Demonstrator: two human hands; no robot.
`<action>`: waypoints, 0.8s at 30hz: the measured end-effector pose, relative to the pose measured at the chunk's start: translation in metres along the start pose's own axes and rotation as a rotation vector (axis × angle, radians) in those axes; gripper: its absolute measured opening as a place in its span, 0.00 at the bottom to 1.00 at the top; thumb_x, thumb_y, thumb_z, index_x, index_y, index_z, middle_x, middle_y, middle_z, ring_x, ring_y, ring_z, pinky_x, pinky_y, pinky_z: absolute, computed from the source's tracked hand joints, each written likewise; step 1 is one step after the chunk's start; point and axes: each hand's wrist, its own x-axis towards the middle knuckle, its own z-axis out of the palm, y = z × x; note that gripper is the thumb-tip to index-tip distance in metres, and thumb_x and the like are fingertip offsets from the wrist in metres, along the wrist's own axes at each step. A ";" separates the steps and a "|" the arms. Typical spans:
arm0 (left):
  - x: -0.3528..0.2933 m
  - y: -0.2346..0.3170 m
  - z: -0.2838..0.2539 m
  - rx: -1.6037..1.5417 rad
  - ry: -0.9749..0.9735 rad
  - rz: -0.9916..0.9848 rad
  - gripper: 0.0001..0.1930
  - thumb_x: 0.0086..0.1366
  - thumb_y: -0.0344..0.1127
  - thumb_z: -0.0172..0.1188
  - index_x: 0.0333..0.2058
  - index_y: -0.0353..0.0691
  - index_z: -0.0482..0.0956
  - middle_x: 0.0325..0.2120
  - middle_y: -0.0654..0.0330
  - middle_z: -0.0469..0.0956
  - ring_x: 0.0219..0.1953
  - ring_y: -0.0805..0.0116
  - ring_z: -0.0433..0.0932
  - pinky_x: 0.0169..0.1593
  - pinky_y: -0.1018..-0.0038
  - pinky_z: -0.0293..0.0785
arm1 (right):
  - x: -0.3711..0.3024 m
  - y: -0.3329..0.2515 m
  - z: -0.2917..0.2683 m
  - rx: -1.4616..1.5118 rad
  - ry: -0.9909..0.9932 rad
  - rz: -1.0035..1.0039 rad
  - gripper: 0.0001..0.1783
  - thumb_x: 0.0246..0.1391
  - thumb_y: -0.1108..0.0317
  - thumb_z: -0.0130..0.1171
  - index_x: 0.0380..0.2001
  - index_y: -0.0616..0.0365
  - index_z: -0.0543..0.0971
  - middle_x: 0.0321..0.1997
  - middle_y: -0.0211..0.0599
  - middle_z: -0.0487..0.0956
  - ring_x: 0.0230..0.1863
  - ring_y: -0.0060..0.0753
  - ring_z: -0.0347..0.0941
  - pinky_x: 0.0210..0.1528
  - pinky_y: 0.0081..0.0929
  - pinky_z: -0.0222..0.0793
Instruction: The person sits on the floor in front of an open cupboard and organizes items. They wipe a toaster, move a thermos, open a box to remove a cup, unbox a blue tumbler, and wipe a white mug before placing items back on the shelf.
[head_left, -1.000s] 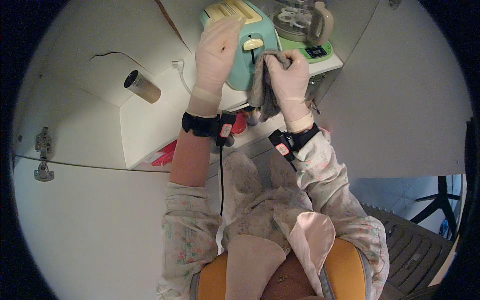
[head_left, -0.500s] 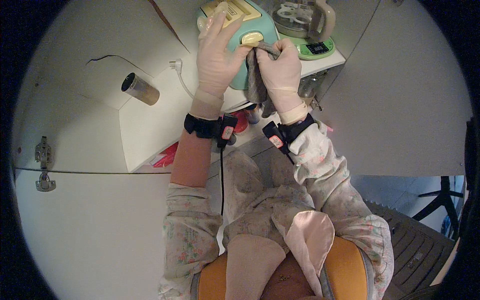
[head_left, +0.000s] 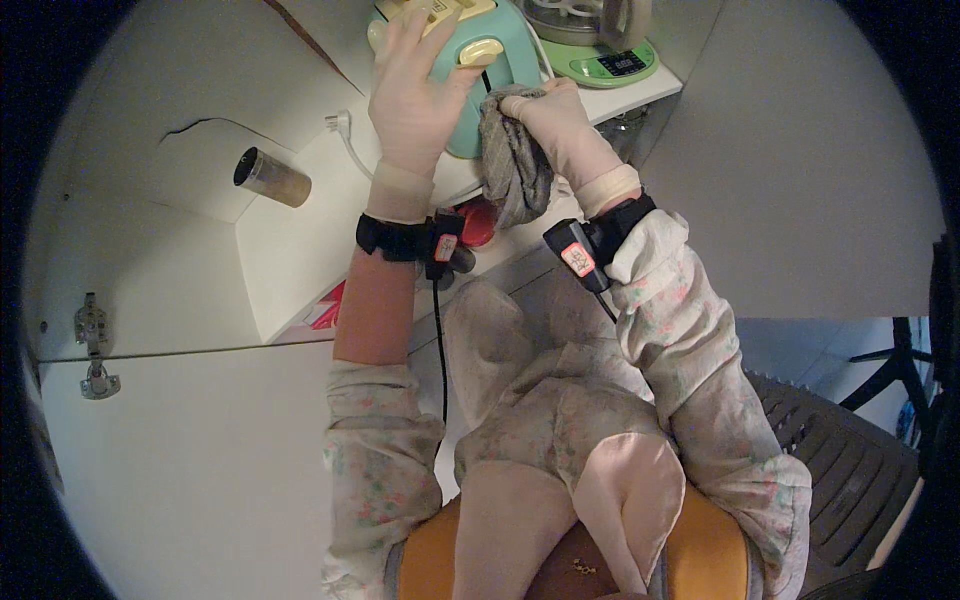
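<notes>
A teal toaster [head_left: 515, 65] with a cream top and a cream lever [head_left: 480, 53] stands on the white shelf. My left hand [head_left: 415, 115], in a pale glove, lies against the toaster's left side and top, fingers stretched out and thumb beside the lever. Bunched grey cloth [head_left: 515, 165] hangs in front of the toaster's right part. My right hand [head_left: 560, 130], also gloved, grips this cloth at its upper end, just below and right of the lever. Some of the right fingers are hidden by the cloth.
Behind on the right is a glass kettle [head_left: 575, 25] on a green base [head_left: 605, 68]. To the left are a white plug [head_left: 340, 122] with its cord and a cylindrical tin [head_left: 272, 177] lying tilted. An open cabinet door [head_left: 800, 180] stands at the right. Red items show below the shelf.
My right hand has drawn the cloth down and away from the lever, and the cloth now hangs in a wider bunch. The left hand stays on the toaster. The whole view has shifted slightly.
</notes>
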 end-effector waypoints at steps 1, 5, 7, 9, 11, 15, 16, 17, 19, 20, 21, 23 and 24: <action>0.001 0.001 -0.002 -0.012 -0.008 0.002 0.26 0.56 0.37 0.69 0.53 0.39 0.78 0.60 0.45 0.70 0.65 0.47 0.64 0.68 0.60 0.58 | -0.001 0.001 -0.001 -0.063 0.029 -0.016 0.24 0.45 0.70 0.67 0.41 0.77 0.72 0.32 0.44 0.80 0.32 0.28 0.78 0.31 0.28 0.75; 0.011 0.006 -0.005 0.061 0.053 0.115 0.24 0.54 0.40 0.70 0.51 0.43 0.80 0.57 0.50 0.72 0.59 0.50 0.70 0.62 0.62 0.66 | -0.025 -0.012 -0.029 -0.114 -0.120 0.014 0.20 0.46 0.70 0.63 0.41 0.72 0.73 0.33 0.41 0.80 0.33 0.28 0.79 0.34 0.26 0.74; 0.011 0.010 -0.005 0.038 0.022 0.054 0.25 0.56 0.37 0.69 0.52 0.40 0.79 0.59 0.48 0.71 0.62 0.49 0.67 0.65 0.61 0.61 | -0.039 -0.025 -0.038 -0.049 -0.019 -0.140 0.19 0.47 0.67 0.64 0.40 0.68 0.75 0.34 0.40 0.82 0.34 0.29 0.79 0.37 0.28 0.75; 0.010 0.014 -0.005 0.002 0.010 0.021 0.24 0.57 0.37 0.67 0.53 0.39 0.78 0.60 0.47 0.70 0.64 0.49 0.66 0.67 0.60 0.58 | -0.051 -0.036 -0.036 -0.171 0.162 -0.398 0.18 0.47 0.62 0.64 0.38 0.64 0.79 0.34 0.44 0.83 0.35 0.39 0.81 0.39 0.31 0.75; 0.010 0.015 -0.006 -0.039 0.015 0.022 0.23 0.59 0.37 0.65 0.53 0.39 0.78 0.60 0.47 0.70 0.64 0.49 0.66 0.68 0.60 0.57 | -0.057 -0.039 -0.011 -0.255 0.294 -0.658 0.16 0.46 0.60 0.64 0.36 0.57 0.82 0.35 0.45 0.82 0.38 0.48 0.80 0.43 0.35 0.75; 0.011 0.015 -0.009 -0.012 -0.009 0.044 0.22 0.61 0.36 0.62 0.54 0.39 0.77 0.60 0.47 0.70 0.64 0.48 0.66 0.69 0.60 0.55 | -0.056 -0.025 0.019 -0.466 0.305 -0.847 0.10 0.48 0.68 0.63 0.36 0.56 0.82 0.39 0.41 0.79 0.40 0.51 0.76 0.43 0.38 0.73; 0.012 0.014 -0.009 0.010 -0.006 0.060 0.21 0.61 0.36 0.61 0.54 0.39 0.77 0.60 0.46 0.70 0.64 0.48 0.66 0.69 0.60 0.55 | -0.053 -0.019 0.017 -0.499 0.289 -0.934 0.10 0.47 0.68 0.63 0.35 0.54 0.81 0.37 0.40 0.79 0.39 0.50 0.76 0.41 0.40 0.73; 0.011 0.015 -0.009 0.026 -0.009 0.074 0.21 0.62 0.35 0.61 0.54 0.39 0.77 0.60 0.46 0.70 0.64 0.48 0.66 0.69 0.60 0.54 | -0.051 -0.014 0.014 -0.549 0.253 -0.990 0.09 0.46 0.67 0.63 0.34 0.53 0.81 0.35 0.39 0.78 0.38 0.49 0.75 0.40 0.42 0.73; 0.011 0.015 -0.008 -0.011 -0.027 0.041 0.21 0.62 0.34 0.60 0.54 0.39 0.77 0.60 0.46 0.70 0.64 0.49 0.66 0.69 0.60 0.54 | -0.049 -0.007 0.005 -0.649 0.256 -1.068 0.06 0.45 0.67 0.62 0.30 0.52 0.80 0.33 0.37 0.78 0.36 0.47 0.75 0.37 0.43 0.73; 0.012 0.016 -0.007 -0.028 -0.029 0.026 0.21 0.62 0.34 0.60 0.54 0.39 0.77 0.60 0.46 0.70 0.64 0.49 0.66 0.69 0.60 0.54 | -0.048 -0.006 0.000 -0.699 0.216 -1.059 0.06 0.46 0.67 0.62 0.30 0.52 0.80 0.33 0.37 0.78 0.37 0.47 0.76 0.37 0.43 0.73; 0.011 0.016 -0.007 -0.048 -0.032 0.013 0.21 0.62 0.34 0.60 0.54 0.38 0.77 0.60 0.45 0.69 0.64 0.49 0.65 0.70 0.60 0.52 | -0.048 -0.006 -0.005 -0.746 0.186 -1.038 0.06 0.46 0.66 0.61 0.30 0.52 0.80 0.33 0.38 0.78 0.37 0.47 0.76 0.36 0.43 0.73; 0.013 0.017 -0.006 0.003 -0.038 0.024 0.21 0.62 0.35 0.60 0.54 0.38 0.77 0.61 0.46 0.69 0.65 0.49 0.64 0.71 0.60 0.49 | -0.047 -0.009 -0.017 -0.816 0.143 -1.021 0.07 0.47 0.65 0.61 0.31 0.52 0.81 0.33 0.39 0.78 0.37 0.48 0.76 0.36 0.43 0.73; 0.014 0.017 -0.007 0.039 -0.042 0.029 0.21 0.62 0.35 0.60 0.54 0.38 0.77 0.61 0.46 0.69 0.65 0.49 0.64 0.71 0.60 0.48 | -0.047 -0.011 -0.025 -0.802 0.201 -0.951 0.07 0.47 0.65 0.61 0.31 0.52 0.81 0.33 0.40 0.78 0.37 0.49 0.76 0.36 0.44 0.73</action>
